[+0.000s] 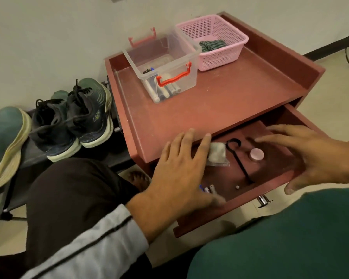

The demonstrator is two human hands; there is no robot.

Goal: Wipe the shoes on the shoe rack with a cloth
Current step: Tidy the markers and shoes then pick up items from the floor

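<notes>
A pair of dark sneakers (69,121) with white soles stands on the black shoe rack (18,188) at the left. A green shoe with a yellowed sole (6,141) lies at the far left. A red-brown cabinet (210,93) has its drawer (266,190) pulled out. Inside lies a folded white cloth in a clear wrapper (218,153). My left hand (179,170) hovers over the drawer's left side, fingers straight, fingertips beside the cloth. My right hand (310,154) is spread over the drawer's right side and holds nothing.
In the drawer lie a black hooked rod (240,164), a pink round lid (256,154) and pens (209,189). On the cabinet top stand a clear box with markers (163,67) and a pink basket (212,41) holding a green striped cloth. My knees fill the foreground.
</notes>
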